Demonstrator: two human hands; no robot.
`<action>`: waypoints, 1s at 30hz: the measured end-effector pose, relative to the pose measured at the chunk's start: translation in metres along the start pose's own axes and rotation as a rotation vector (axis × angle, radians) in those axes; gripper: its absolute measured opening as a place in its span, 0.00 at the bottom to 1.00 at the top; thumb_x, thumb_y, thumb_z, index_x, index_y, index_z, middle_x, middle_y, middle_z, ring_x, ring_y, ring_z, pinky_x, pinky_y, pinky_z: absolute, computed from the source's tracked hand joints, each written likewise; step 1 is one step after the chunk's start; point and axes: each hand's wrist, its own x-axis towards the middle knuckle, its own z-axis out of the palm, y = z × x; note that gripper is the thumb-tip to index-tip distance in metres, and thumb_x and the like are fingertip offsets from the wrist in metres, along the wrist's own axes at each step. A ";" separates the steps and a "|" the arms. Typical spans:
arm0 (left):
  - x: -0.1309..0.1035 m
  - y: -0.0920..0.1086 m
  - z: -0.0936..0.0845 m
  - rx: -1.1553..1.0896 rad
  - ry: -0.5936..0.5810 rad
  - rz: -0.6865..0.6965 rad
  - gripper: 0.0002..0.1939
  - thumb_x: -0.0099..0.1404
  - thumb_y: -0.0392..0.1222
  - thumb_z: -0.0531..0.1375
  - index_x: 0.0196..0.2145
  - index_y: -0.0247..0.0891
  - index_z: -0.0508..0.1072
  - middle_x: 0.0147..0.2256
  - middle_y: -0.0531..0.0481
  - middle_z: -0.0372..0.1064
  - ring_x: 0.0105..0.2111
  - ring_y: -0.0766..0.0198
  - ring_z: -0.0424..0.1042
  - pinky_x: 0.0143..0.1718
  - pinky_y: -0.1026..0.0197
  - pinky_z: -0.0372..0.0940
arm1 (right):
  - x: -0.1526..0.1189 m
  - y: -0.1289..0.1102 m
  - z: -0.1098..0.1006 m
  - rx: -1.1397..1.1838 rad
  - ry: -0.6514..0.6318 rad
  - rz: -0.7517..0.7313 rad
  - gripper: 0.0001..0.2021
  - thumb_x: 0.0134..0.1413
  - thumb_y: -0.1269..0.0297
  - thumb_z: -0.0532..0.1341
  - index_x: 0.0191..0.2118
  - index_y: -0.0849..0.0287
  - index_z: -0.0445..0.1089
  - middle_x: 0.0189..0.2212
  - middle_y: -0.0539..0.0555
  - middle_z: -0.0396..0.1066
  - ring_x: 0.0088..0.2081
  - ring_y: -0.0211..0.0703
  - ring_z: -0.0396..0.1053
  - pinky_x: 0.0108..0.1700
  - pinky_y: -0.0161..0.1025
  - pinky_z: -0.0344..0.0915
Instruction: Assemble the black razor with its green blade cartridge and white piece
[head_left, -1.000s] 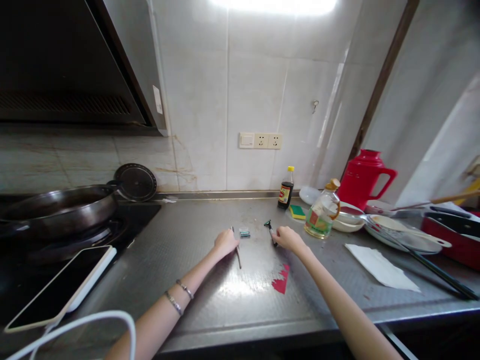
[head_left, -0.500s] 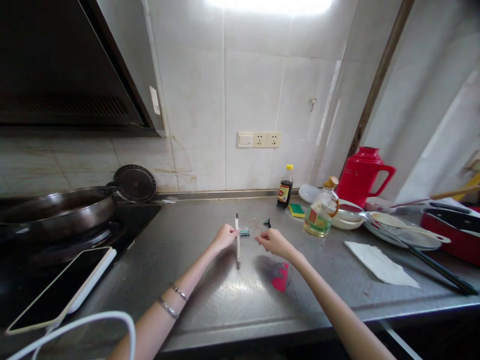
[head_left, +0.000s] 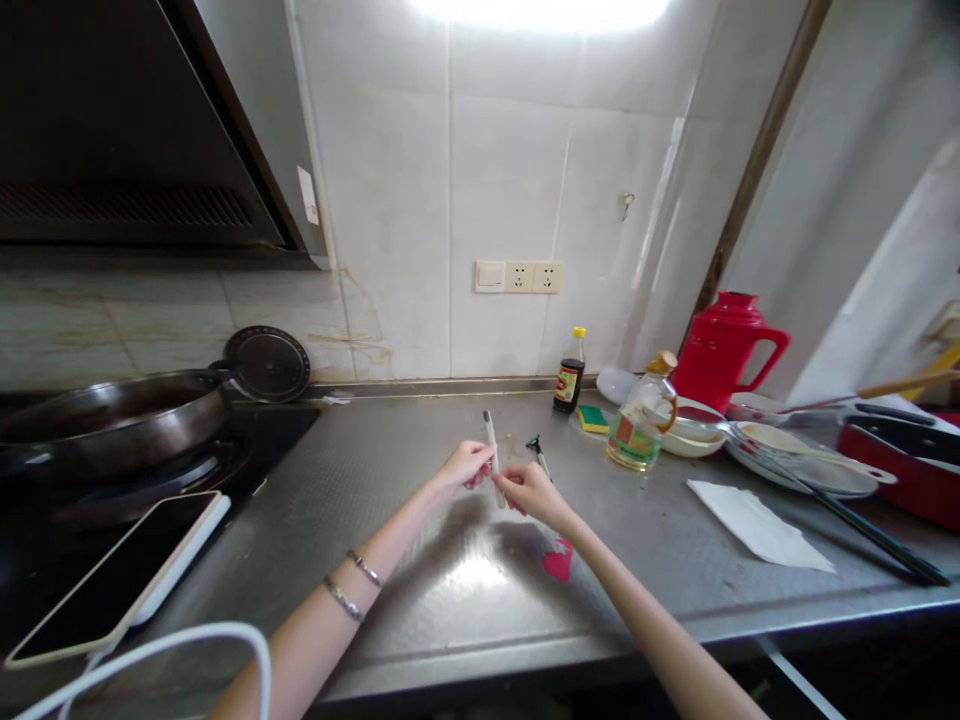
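A slim white toothbrush-like stick (head_left: 490,430) with a dark tip stands tilted over the steel counter, its dark end pointing away from me. My left hand (head_left: 466,466) is closed in a pinch around its middle. Just below, my right hand (head_left: 531,492) pinches the lower part of the same stick, fingertips close to those of the left. Beyond the right hand lies a razor (head_left: 534,445) with a dark green head, its handle partly covered by the hand. A torn pink patch (head_left: 557,560) shows on the counter under the right wrist.
On the right are a soy sauce bottle (head_left: 569,375), a sponge (head_left: 592,418), an oil jug (head_left: 636,425), a red thermos (head_left: 724,350), stacked dishes (head_left: 806,462) and a paper towel (head_left: 757,525). On the left, a pan (head_left: 120,410) sits on the stove near a phone (head_left: 120,580).
My right hand has moved left to meet the stick. The stick has shifted right and tilted, with my left hand. A small teal item beside it no longer shows.
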 end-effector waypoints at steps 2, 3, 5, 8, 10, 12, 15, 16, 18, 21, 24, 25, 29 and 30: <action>0.006 -0.001 -0.002 0.106 -0.033 0.029 0.23 0.60 0.58 0.49 0.31 0.33 0.68 0.20 0.54 0.63 0.15 0.73 0.57 0.16 0.68 0.51 | -0.002 0.004 -0.011 -0.067 0.043 -0.018 0.16 0.52 0.57 0.53 0.19 0.60 0.61 0.11 0.47 0.62 0.12 0.29 0.54 0.15 0.27 0.48; 0.010 -0.002 -0.003 0.193 -0.015 0.063 0.23 0.60 0.57 0.49 0.32 0.32 0.69 0.22 0.52 0.65 0.17 0.71 0.60 0.19 0.67 0.54 | -0.003 0.007 -0.019 -0.112 0.071 -0.032 0.16 0.52 0.58 0.53 0.19 0.61 0.61 0.12 0.47 0.62 0.13 0.30 0.55 0.16 0.27 0.48; 0.017 -0.006 -0.006 0.402 0.111 0.186 0.21 0.58 0.55 0.53 0.32 0.32 0.71 0.27 0.48 0.68 0.26 0.66 0.66 0.28 0.64 0.60 | -0.006 0.016 -0.039 -0.224 0.139 -0.055 0.15 0.52 0.60 0.52 0.18 0.61 0.62 0.13 0.49 0.64 0.15 0.31 0.57 0.19 0.28 0.51; 0.025 -0.014 -0.011 0.679 0.229 0.313 0.23 0.53 0.52 0.58 0.43 0.33 0.68 0.39 0.44 0.69 0.40 0.58 0.66 0.42 0.59 0.60 | -0.011 0.035 -0.072 -0.422 0.223 -0.030 0.16 0.51 0.63 0.52 0.17 0.62 0.64 0.14 0.50 0.66 0.19 0.33 0.61 0.23 0.29 0.53; 0.028 -0.018 -0.013 0.810 0.203 0.329 0.30 0.52 0.52 0.59 0.48 0.32 0.64 0.45 0.41 0.65 0.46 0.54 0.62 0.47 0.57 0.57 | -0.012 0.049 -0.089 -0.561 0.228 0.038 0.14 0.48 0.66 0.53 0.16 0.63 0.66 0.14 0.51 0.67 0.20 0.34 0.62 0.25 0.30 0.53; 0.029 -0.021 -0.013 0.908 0.159 0.286 0.33 0.51 0.54 0.60 0.50 0.32 0.63 0.48 0.39 0.62 0.49 0.50 0.59 0.50 0.55 0.55 | -0.012 0.062 -0.099 -0.684 0.214 0.098 0.13 0.46 0.68 0.54 0.17 0.64 0.68 0.15 0.53 0.68 0.20 0.35 0.63 0.24 0.30 0.52; 0.031 -0.023 -0.012 0.983 0.110 0.217 0.32 0.50 0.56 0.59 0.48 0.33 0.64 0.48 0.38 0.61 0.50 0.48 0.58 0.50 0.54 0.55 | -0.012 0.073 -0.104 -0.736 0.118 0.153 0.13 0.45 0.68 0.53 0.17 0.65 0.69 0.16 0.54 0.70 0.20 0.36 0.64 0.24 0.30 0.53; 0.031 -0.023 -0.011 0.993 0.096 0.206 0.31 0.50 0.56 0.59 0.47 0.33 0.66 0.47 0.39 0.61 0.49 0.48 0.58 0.49 0.54 0.55 | -0.012 0.075 -0.104 -0.730 0.080 0.163 0.13 0.46 0.68 0.53 0.17 0.64 0.70 0.17 0.55 0.70 0.20 0.36 0.65 0.24 0.30 0.54; 0.033 -0.024 -0.011 1.006 0.081 0.190 0.28 0.50 0.56 0.58 0.44 0.34 0.68 0.45 0.39 0.62 0.48 0.48 0.59 0.48 0.54 0.56 | -0.012 0.076 -0.103 -0.720 0.032 0.181 0.13 0.46 0.68 0.53 0.18 0.64 0.70 0.17 0.55 0.71 0.20 0.36 0.66 0.25 0.30 0.56; 0.034 -0.024 -0.012 1.017 0.076 0.189 0.25 0.50 0.54 0.58 0.42 0.35 0.70 0.43 0.40 0.63 0.47 0.49 0.59 0.46 0.54 0.57 | -0.012 0.074 -0.101 -0.734 0.013 0.178 0.13 0.47 0.68 0.53 0.20 0.63 0.71 0.18 0.55 0.72 0.22 0.37 0.67 0.26 0.30 0.57; 0.035 -0.025 -0.014 1.020 0.079 0.187 0.24 0.49 0.53 0.59 0.41 0.36 0.71 0.42 0.41 0.63 0.47 0.49 0.60 0.46 0.55 0.57 | -0.012 0.074 -0.100 -0.768 0.003 0.149 0.12 0.48 0.67 0.54 0.22 0.62 0.71 0.20 0.55 0.73 0.23 0.38 0.68 0.27 0.30 0.57; 0.036 -0.025 -0.015 1.017 0.078 0.184 0.24 0.49 0.53 0.60 0.41 0.37 0.71 0.42 0.41 0.63 0.46 0.49 0.60 0.46 0.55 0.57 | -0.012 0.074 -0.099 -0.783 0.001 0.143 0.12 0.49 0.67 0.54 0.22 0.62 0.71 0.20 0.55 0.73 0.23 0.38 0.68 0.27 0.30 0.56; 0.038 -0.028 -0.017 0.991 0.071 0.196 0.23 0.48 0.54 0.60 0.39 0.37 0.72 0.40 0.42 0.64 0.45 0.50 0.60 0.45 0.56 0.58 | -0.011 0.076 -0.098 -0.850 -0.006 0.148 0.12 0.50 0.64 0.54 0.24 0.62 0.71 0.21 0.56 0.73 0.25 0.39 0.68 0.27 0.32 0.54; 0.038 -0.028 -0.018 0.986 0.073 0.202 0.23 0.48 0.54 0.60 0.39 0.37 0.73 0.39 0.42 0.64 0.45 0.50 0.61 0.45 0.56 0.58 | -0.011 0.076 -0.098 -0.861 -0.009 0.148 0.13 0.50 0.63 0.54 0.24 0.62 0.71 0.22 0.57 0.73 0.25 0.39 0.68 0.27 0.32 0.54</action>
